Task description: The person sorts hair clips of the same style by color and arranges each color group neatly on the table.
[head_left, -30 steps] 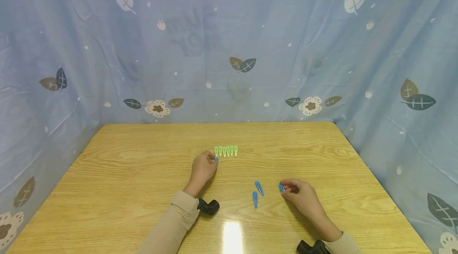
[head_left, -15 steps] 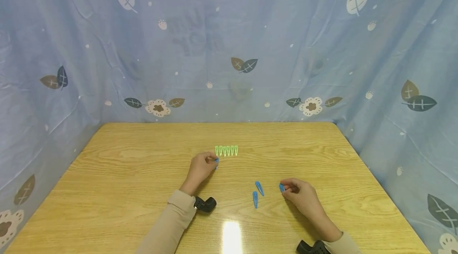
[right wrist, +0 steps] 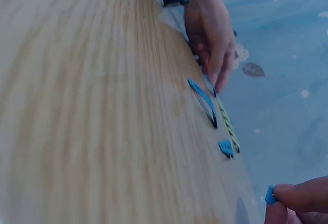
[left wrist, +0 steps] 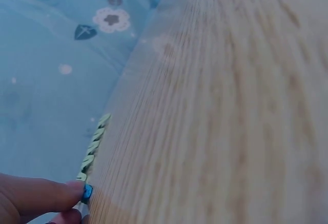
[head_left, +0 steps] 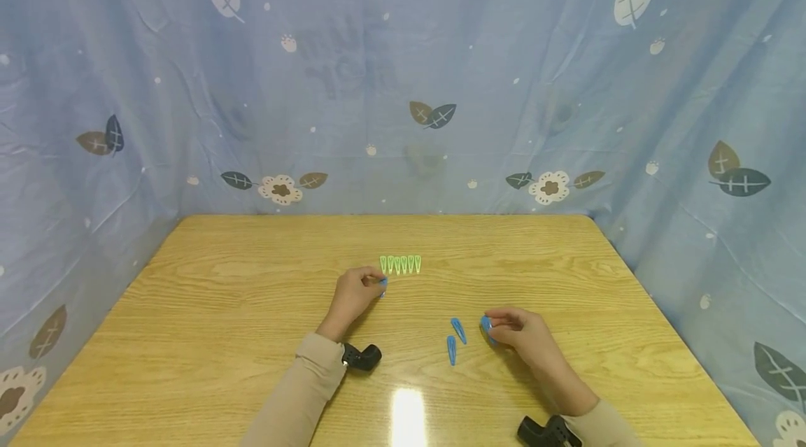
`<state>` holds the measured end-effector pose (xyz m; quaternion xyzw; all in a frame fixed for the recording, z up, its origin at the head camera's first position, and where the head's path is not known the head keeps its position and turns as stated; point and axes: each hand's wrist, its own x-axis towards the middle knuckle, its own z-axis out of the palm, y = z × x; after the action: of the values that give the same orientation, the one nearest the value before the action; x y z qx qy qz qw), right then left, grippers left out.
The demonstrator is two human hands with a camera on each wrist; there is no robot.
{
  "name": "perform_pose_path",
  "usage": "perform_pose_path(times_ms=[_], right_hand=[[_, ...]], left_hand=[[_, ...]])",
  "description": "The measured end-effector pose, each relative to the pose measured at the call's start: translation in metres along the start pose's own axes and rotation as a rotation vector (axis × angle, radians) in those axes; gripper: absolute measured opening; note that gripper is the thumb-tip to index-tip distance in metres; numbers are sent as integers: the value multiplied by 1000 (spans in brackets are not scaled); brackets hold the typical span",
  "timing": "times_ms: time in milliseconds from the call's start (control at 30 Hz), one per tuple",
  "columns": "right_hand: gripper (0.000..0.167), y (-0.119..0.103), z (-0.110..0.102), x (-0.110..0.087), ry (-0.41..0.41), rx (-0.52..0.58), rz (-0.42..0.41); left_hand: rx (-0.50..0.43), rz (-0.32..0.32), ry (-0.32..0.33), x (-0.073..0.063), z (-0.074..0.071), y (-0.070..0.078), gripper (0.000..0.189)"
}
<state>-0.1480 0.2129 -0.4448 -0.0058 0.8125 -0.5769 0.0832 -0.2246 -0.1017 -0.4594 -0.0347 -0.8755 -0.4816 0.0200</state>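
Observation:
In the head view my left hand (head_left: 352, 294) pinches a blue snap hair clip (head_left: 383, 283) just in front of the left end of a row of several green hair clips (head_left: 404, 264). Thumb and fingertips hold that blue clip (left wrist: 87, 191) in the left wrist view, its lower part partly covered. My right hand (head_left: 527, 338) pinches another blue hair clip (head_left: 485, 322) between thumb and fingers, over the table at the right. Two loose blue clips, an upper one (head_left: 458, 330) and a lower one (head_left: 451, 350), lie on the wood to its left.
The wooden table (head_left: 252, 258) has a light glare patch (head_left: 408, 419) near its front. A blue patterned curtain (head_left: 352, 83) closes off the back and both sides. Black wrist cameras, left (head_left: 362, 357) and right (head_left: 548, 431), stick out from the cuffs.
My right hand has shifted left with its blue clip, nearer the two loose clips. My left hand has drawn back slightly, still pinching its blue clip. The green row lies as before.

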Motion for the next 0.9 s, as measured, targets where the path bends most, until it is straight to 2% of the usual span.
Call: perform_pose_path(times_ms=[200,567,767,900], right_hand=[[37,-9,17,9,-28,25,-26],[36,-33,49,32,-93,69,-88],[35,-44,69,49,-111,121,-73],[32,-51,83,63,-104,104,-79]], left_hand=[[-2,8,3,0,1,-4,16],[10,12,12,0,5,-2,15],[7,11,2,-1,4,-1,15],[9,27,5,-2,1,0,16]])
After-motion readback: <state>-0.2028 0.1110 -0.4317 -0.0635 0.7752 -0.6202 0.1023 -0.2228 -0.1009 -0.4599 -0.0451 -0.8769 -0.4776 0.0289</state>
